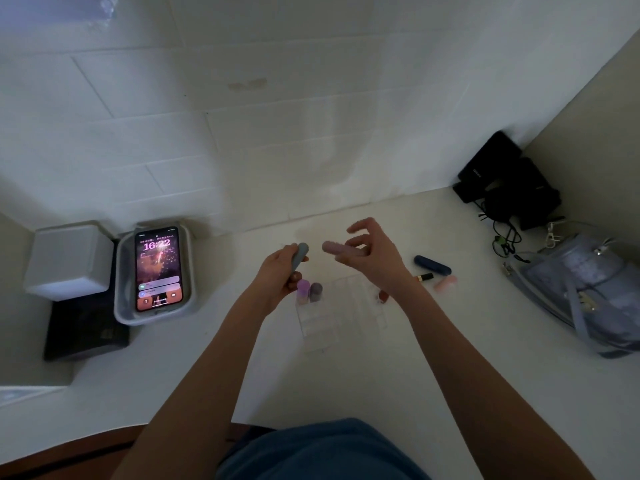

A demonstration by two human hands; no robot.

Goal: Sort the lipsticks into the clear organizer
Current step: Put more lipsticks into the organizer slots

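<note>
Lipsticks: the left hand [282,271] grips a grey one [300,255], the right hand [372,252] pinches a pink one [333,247] in curled fingers, both above the clear organizer [341,308], whose near-invisible walls could cause a missed slot.

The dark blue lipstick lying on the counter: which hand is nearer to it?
Right. The right hand hovers just left of the dark blue lipstick; the left hand is farther left, beyond the organizer.
</note>
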